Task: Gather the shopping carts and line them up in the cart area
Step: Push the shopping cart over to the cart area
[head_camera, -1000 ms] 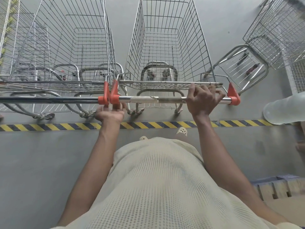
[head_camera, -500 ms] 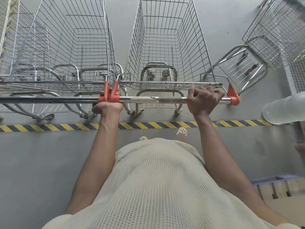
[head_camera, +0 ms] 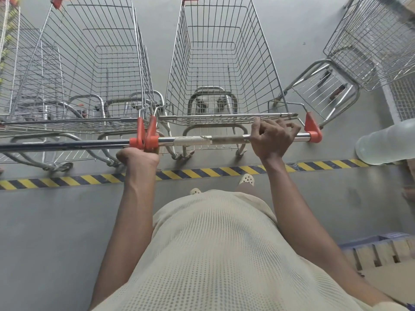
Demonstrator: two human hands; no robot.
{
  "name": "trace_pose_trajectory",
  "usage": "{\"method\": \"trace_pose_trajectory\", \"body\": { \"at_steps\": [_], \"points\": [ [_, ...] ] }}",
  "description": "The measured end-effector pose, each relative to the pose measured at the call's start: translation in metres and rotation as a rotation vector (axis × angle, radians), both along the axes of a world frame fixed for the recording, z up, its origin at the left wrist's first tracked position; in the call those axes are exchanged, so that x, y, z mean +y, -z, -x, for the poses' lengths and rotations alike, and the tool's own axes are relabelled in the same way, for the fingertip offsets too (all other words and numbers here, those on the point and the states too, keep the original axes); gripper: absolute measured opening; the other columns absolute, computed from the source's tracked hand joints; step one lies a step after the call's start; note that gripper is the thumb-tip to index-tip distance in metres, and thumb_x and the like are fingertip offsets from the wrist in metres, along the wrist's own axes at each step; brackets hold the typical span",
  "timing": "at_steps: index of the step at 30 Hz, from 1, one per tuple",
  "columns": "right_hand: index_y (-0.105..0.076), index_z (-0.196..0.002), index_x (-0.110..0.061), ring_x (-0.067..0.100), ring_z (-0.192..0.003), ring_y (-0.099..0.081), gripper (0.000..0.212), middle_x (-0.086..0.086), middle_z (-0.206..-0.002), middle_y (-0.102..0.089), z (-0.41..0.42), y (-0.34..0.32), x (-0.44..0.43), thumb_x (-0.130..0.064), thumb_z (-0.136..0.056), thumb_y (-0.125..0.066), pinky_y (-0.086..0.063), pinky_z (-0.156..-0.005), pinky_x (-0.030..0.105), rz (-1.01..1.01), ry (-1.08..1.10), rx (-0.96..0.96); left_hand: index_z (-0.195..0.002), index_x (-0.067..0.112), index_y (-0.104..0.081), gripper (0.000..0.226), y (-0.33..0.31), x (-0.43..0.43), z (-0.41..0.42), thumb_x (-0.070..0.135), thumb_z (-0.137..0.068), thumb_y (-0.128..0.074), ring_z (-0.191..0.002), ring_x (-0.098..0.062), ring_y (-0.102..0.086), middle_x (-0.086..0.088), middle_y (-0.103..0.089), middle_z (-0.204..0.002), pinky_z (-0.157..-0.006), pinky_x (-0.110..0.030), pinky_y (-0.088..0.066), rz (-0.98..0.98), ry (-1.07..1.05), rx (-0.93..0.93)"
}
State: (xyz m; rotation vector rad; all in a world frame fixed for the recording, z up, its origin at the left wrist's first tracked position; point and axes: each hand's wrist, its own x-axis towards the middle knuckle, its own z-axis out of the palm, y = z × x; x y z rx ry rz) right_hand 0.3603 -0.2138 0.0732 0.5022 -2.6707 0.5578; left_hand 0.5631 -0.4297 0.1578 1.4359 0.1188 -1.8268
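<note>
Two aligned: the held cart (head_camera: 221, 63), its handle (head_camera: 224, 139) gripped by curled left hand (head_camera: 137, 157) and right hand (head_camera: 272, 140), beside the neighbour cart (head_camera: 89, 75); a skewed cart (head_camera: 370, 41) at the floor's (head_camera: 45, 221) far right corner likely awaits

Light on your view is bright, even and diffuse. The floor (head_camera: 56, 232) reads flat grey, with faint, soft shadows under the carts (head_camera: 220, 63). Small glare spots sit on the chrome handle (head_camera: 224, 139). Wide-angle bowing: the striped line (head_camera: 89, 179) curves and basket wires splay outward. The top right corner is smeared. Your shirt (head_camera: 224, 254) is slightly soft.
</note>
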Motion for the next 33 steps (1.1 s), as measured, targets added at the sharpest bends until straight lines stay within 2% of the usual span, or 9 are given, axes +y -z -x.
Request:
{"method": "trace_pose_trajectory", "body": {
  "at_steps": [3, 5, 7, 10, 15, 18, 22, 28, 33],
  "points": [
    [-0.071, -0.058, -0.018, 0.016, -0.074, -0.064, 0.049, -0.008, -0.065, -0.071, 0.002, -0.002, 0.004, -0.04, -0.1, -0.058, -0.036, -0.09, 0.041, 0.036, -0.045, -0.033, -0.087, 0.019, -0.048, 0.028, -0.016, 0.029, -0.009, 0.046, -0.09, -0.043, -0.089, -0.021, -0.051, 0.002, -0.051, -0.087, -0.073, -0.034, -0.043, 0.183, 0.212, -0.433],
    [-0.075, -0.064, -0.018, 0.017, -0.077, -0.066, 0.048, -0.007, -0.07, -0.073, 0.006, -0.005, 0.007, -0.042, -0.102, -0.055, -0.039, -0.088, 0.038, 0.096, -0.063, -0.068, -0.096, 0.017, -0.049, 0.023, -0.021, 0.046, -0.003, 0.039, -0.091, -0.055, -0.091, -0.021, -0.054, -0.001, -0.06, -0.094, -0.072, -0.031, -0.04, 0.517, 0.34, -0.49],
    [-0.077, -0.068, -0.018, 0.017, -0.079, -0.067, 0.05, -0.006, -0.074, -0.075, 0.011, -0.01, 0.01, -0.044, -0.103, -0.053, -0.037, -0.09, 0.038, 0.137, -0.05, -0.086, -0.099, 0.018, -0.054, 0.018, -0.021, 0.053, 0.013, 0.033, -0.091, -0.059, -0.098, -0.02, -0.058, -0.006, -0.062, -0.107, -0.088, -0.035, -0.045, 0.832, 0.588, -0.498],
    [-0.079, -0.074, -0.018, 0.016, -0.087, -0.066, 0.046, -0.005, -0.081, -0.077, 0.014, -0.016, 0.017, -0.043, -0.103, -0.054, -0.039, -0.096, 0.042, 0.17, -0.042, -0.06, -0.089, 0.027, -0.057, 0.011, -0.013, 0.055, 0.049, 0.038, -0.091, -0.055, -0.103, -0.023, -0.052, 0.012, -0.054, -0.093, -0.101, -0.053, -0.041, 1.131, 1.008, -0.663],
    [-0.078, -0.077, -0.022, 0.019, -0.109, -0.06, 0.029, -0.009, -0.095, -0.076, 0.013, -0.022, 0.048, -0.034, -0.099, -0.063, -0.035, -0.098, 0.045, 0.156, -0.019, 0.048, -0.1, 0.021, -0.063, 0.025, -0.006, 0.094, 0.102, 0.042, -0.097, -0.05, -0.108, -0.024, -0.05, 0.015, -0.053, -0.089, -0.092, -0.042, -0.042, 1.279, 1.494, -0.623],
    [-0.077, -0.077, -0.02, 0.02, -0.104, -0.061, 0.023, -0.009, -0.103, -0.074, 0.017, -0.024, 0.075, -0.029, -0.095, -0.067, -0.036, -0.095, 0.045, 0.137, 0.096, 0.106, -0.1, 0.026, -0.064, 0.031, 0.002, 0.122, 0.125, 0.05, -0.093, -0.044, -0.106, -0.024, -0.053, 0.01, -0.063, -0.091, -0.09, -0.037, -0.037, 1.404, 1.656, -0.569],
    [-0.075, -0.08, -0.021, 0.018, -0.106, -0.057, 0.02, -0.009, -0.104, -0.071, 0.028, -0.023, 0.112, -0.032, -0.095, -0.068, -0.035, -0.095, 0.042, 0.167, 0.215, 0.093, -0.096, 0.03, -0.062, 0.025, 0.009, 0.153, 0.152, 0.049, -0.094, -0.046, -0.101, -0.023, -0.058, 0.016, -0.06, -0.09, -0.094, -0.05, -0.046, 1.48, 1.736, -0.479],
    [-0.076, -0.086, -0.021, 0.022, -0.103, -0.059, 0.02, -0.006, -0.104, -0.071, 0.066, -0.019, 0.159, -0.034, -0.096, -0.065, -0.038, -0.093, 0.048, 0.196, 0.235, 0.044, -0.094, 0.031, -0.06, 0.007, 0.0, 0.198, 0.2, 0.034, -0.1, -0.056, -0.107, -0.021, -0.049, 0.013, -0.06, -0.09, -0.092, -0.041, -0.037, 1.486, 1.765, -0.437],
    [-0.075, -0.081, -0.021, 0.021, -0.099, -0.059, 0.019, -0.009, -0.102, -0.071, 0.118, -0.023, 0.203, -0.032, -0.094, -0.066, -0.036, -0.088, 0.042, 0.195, 0.243, 0.017, -0.094, 0.027, -0.063, 0.011, -0.006, 0.242, 0.257, 0.032, -0.1, -0.055, -0.101, -0.015, -0.048, 0.019, -0.06, -0.084, -0.089, -0.038, -0.037, 1.519, 1.723, -0.39]
  ]
}}
